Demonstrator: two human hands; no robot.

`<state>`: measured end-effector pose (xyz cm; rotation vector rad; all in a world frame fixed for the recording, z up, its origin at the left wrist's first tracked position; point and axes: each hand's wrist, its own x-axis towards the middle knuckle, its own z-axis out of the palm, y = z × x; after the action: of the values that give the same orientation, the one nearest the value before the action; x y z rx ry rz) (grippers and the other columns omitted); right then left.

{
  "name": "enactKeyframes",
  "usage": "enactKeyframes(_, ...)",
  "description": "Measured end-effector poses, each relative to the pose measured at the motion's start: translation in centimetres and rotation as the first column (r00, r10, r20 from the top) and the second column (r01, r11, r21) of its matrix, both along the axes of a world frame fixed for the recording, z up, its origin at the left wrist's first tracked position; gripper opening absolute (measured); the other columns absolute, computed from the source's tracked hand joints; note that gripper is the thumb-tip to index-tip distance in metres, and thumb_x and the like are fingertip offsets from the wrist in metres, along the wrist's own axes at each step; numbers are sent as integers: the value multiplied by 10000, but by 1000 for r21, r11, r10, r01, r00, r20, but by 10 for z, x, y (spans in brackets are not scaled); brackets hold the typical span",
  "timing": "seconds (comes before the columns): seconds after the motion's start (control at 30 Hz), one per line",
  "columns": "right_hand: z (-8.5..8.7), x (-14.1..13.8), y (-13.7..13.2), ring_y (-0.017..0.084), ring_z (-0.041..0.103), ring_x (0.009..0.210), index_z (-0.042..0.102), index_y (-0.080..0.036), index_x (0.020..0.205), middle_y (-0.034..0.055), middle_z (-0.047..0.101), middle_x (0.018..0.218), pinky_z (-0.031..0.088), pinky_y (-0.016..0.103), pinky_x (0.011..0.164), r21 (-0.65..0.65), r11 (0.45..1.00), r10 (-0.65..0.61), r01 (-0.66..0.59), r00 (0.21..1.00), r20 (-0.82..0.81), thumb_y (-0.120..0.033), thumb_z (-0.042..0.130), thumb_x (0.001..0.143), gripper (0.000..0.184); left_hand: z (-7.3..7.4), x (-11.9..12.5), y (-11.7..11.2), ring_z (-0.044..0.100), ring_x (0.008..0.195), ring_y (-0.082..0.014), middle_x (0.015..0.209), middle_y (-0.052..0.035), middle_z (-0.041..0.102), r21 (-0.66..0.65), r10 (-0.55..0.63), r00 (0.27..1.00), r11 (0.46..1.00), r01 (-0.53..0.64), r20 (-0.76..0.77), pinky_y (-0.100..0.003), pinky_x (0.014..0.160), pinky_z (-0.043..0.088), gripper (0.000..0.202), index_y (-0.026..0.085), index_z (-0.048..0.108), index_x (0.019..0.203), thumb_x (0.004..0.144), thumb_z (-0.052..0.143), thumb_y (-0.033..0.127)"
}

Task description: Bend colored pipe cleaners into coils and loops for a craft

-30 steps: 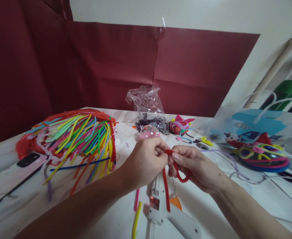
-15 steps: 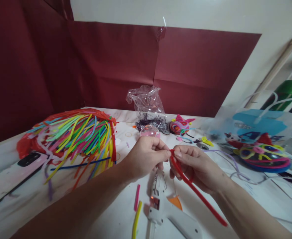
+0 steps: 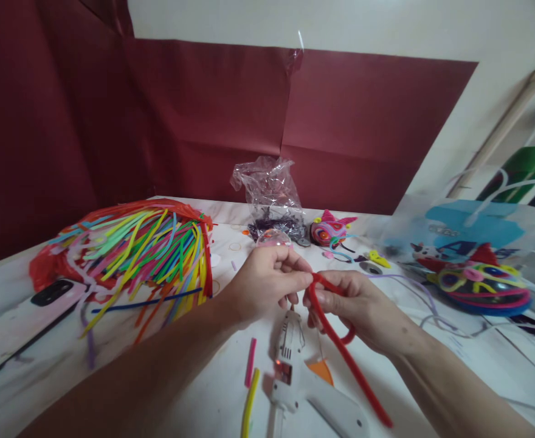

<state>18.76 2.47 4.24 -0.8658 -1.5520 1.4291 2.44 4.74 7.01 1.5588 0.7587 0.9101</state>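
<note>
A red pipe cleaner (image 3: 350, 360) is bent near one end, and its long tail hangs down to the right. My left hand (image 3: 267, 281) pinches it at the bend between thumb and fingers. Around a loop of the same pipe cleaner, my right hand (image 3: 354, 307) is closed, its fingers partly hidden. Below both hands lies a white hot glue gun (image 3: 301, 380) with a small red light lit. Beside it are a short pink pipe cleaner piece (image 3: 250, 362) and a yellow one (image 3: 250, 401).
Many coloured pipe cleaners (image 3: 158, 255) spill from a red bag at left, near a phone (image 3: 30, 316). Behind my hands stand a clear plastic bag (image 3: 272, 188) and a small decorated mask (image 3: 331, 231). At right are a larger decorated piece (image 3: 486, 286) and a translucent bag (image 3: 477, 222).
My right hand has shifted slightly left and its grip has changed. The red pipe cleaner's tail has swung left and down, and a loop now shows at the right fingers.
</note>
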Motion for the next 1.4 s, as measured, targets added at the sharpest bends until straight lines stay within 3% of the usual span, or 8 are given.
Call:
enactKeyframes(0.3,1,1,1,64,402,449,654,-119,708,-19,536,519,306,199,444,-45,999,-12,14,999,41,-336,662,732,218,-3,0,3,440,409,-62,445,39,490,-39,14,1000,999,-15,-24,-179,412,334,28,136,537,610,638,541,138)
enactKeyframes(0.43,3,2,1,65,448,491,662,-117,744,-18,535,550,351,188,486,-111,992,48,-51,999,-22,-218,650,733,102,-3,0,4,457,420,-69,456,24,507,-69,22,1000,997,-23,-9,-184,411,342,52,135,534,594,645,526,136)
enactKeyframes(0.53,4,2,2,74,485,506,657,-136,767,-17,559,572,377,190,500,-145,989,-1,-11,997,-80,-171,671,693,83,-2,0,4,465,432,-71,486,16,519,-67,65,998,996,-64,4,-189,412,350,59,133,535,589,647,524,132)
enactKeyframes(0.63,5,3,3,81,499,491,643,-157,748,-11,579,579,388,196,486,-151,987,-69,50,991,-118,-221,683,693,93,-1,0,4,487,466,-78,527,14,520,-82,105,994,991,-103,20,-190,416,352,56,131,539,584,636,526,118)
enactKeyframes(0.8,8,4,3,132,580,696,638,-176,826,31,650,780,440,229,615,-102,990,-104,92,988,-114,-275,681,713,156,0,-3,7,501,485,-85,542,3,538,-143,79,995,987,-69,66,-200,444,365,58,134,514,598,655,508,133)
enactKeyframes(0.97,6,2,3,126,581,560,622,-165,835,7,629,664,446,247,537,-132,991,26,-27,1000,-12,-246,713,670,206,1,-4,9,482,482,-69,533,11,522,-187,57,985,982,-26,164,-189,457,369,52,123,522,611,659,524,143)
enactKeyframes(1.2,3,-2,1,74,498,454,618,-146,604,-23,577,539,388,202,465,-77,980,-187,182,980,-66,-257,705,683,161,2,-1,5,481,431,-75,449,15,496,-197,96,994,977,-85,47,-178,408,348,88,128,506,572,657,510,109)
enactKeyframes(1.4,8,-4,-2,79,477,466,685,-135,701,5,602,596,385,216,458,-52,990,-133,132,991,-20,-294,748,613,192,3,-1,5,494,383,-74,423,3,521,-221,42,999,975,-38,15,-168,386,367,110,126,505,567,673,488,100)
